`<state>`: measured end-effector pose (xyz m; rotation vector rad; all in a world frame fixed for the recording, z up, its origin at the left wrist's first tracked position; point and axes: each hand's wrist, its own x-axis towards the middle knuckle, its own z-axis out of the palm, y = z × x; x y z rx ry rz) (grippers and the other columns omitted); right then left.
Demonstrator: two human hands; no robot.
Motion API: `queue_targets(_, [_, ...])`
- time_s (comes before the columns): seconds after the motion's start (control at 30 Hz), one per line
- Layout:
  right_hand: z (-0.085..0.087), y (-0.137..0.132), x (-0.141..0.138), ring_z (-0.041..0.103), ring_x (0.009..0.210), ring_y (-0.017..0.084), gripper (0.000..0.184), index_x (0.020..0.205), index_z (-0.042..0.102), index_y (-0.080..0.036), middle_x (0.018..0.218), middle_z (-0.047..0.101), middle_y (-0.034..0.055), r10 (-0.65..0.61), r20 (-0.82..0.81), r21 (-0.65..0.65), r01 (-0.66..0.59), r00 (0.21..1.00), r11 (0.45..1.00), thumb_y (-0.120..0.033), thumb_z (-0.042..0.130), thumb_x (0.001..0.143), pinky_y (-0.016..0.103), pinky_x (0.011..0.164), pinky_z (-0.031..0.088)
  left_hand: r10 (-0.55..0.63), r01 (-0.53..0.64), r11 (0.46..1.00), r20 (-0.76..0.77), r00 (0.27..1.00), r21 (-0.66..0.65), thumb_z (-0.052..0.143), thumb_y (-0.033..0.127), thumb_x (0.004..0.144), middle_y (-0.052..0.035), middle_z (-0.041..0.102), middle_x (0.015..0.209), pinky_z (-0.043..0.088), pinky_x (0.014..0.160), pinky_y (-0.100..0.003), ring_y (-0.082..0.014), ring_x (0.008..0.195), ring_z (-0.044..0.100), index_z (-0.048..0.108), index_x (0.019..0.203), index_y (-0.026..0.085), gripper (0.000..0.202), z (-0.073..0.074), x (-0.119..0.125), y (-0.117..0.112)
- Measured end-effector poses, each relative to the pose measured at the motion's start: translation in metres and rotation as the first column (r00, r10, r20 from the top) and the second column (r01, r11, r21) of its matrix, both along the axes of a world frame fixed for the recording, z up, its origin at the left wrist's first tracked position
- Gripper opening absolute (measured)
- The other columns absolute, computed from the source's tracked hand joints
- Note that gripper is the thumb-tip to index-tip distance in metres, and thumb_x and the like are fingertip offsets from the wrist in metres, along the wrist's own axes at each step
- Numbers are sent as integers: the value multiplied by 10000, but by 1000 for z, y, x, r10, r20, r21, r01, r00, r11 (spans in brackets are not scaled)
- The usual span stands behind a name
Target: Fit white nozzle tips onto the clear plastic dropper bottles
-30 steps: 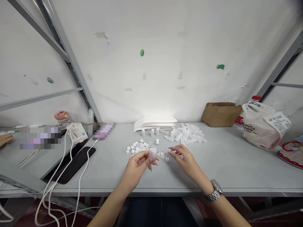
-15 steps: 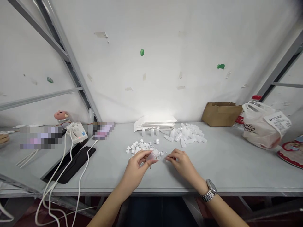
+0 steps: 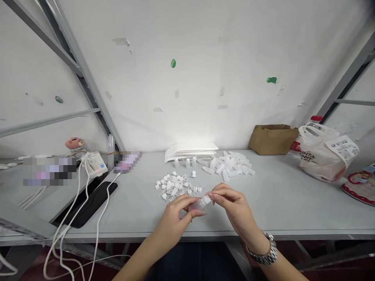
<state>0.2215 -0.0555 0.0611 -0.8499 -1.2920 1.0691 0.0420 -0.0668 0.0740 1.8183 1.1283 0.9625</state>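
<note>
My left hand (image 3: 175, 218) pinches a small translucent plastic bottle (image 3: 195, 206) above the grey table's front edge (image 3: 205, 234). My right hand (image 3: 234, 208), a metal watch on its wrist, holds a small white cap (image 3: 207, 199) at the bottle's mouth with thumb and fingers closed on it. Just beyond the hands lies a heap of small white caps (image 3: 175, 183). Further back is a pile of empty translucent bottles (image 3: 231, 166), and three bottles stand upright (image 3: 187, 162) near the wall.
A stack of white sheets (image 3: 190, 149) lies by the wall. A brown cardboard box (image 3: 274, 138) and a white plastic bag (image 3: 325, 154) sit at the right. At the left are white cables (image 3: 88, 203), a black pad (image 3: 88, 205) and a white charger (image 3: 93, 164).
My right hand picked a cap off the table and brought it to the bottle. Both hands came nearer to me and lifted slightly; the view tilted a little.
</note>
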Motion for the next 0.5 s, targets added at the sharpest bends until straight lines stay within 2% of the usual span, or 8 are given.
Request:
queue_targets(0.2, [0,1,4,553,635,147,69,705,743,-245,659,612,18,53,31,52,-55,998,997,-304,711,721,300,616,473,-68,73,993,54,996,-90,579,296,803,-19,601,753,436,637,-241,-142,687,527,706,871,207,169,4,0,-2])
queue_targets(0.33, [1,0,7,568,668,154,54,704,733,-247,674,620,19,45,112,87,-55,993,995,-285,706,732,305,642,480,-85,92,989,60,995,-118,537,294,825,-25,598,749,439,606,-237,-136,661,527,710,903,206,209,6,-1,-5])
queue_targets(0.5, [8,-2,12,587,672,154,79,753,709,-231,716,634,22,111,198,98,-133,974,986,-293,665,776,310,652,499,-74,74,992,13,997,-98,550,317,821,-31,610,781,448,652,-255,-163,734,543,707,919,222,208,7,-1,-6])
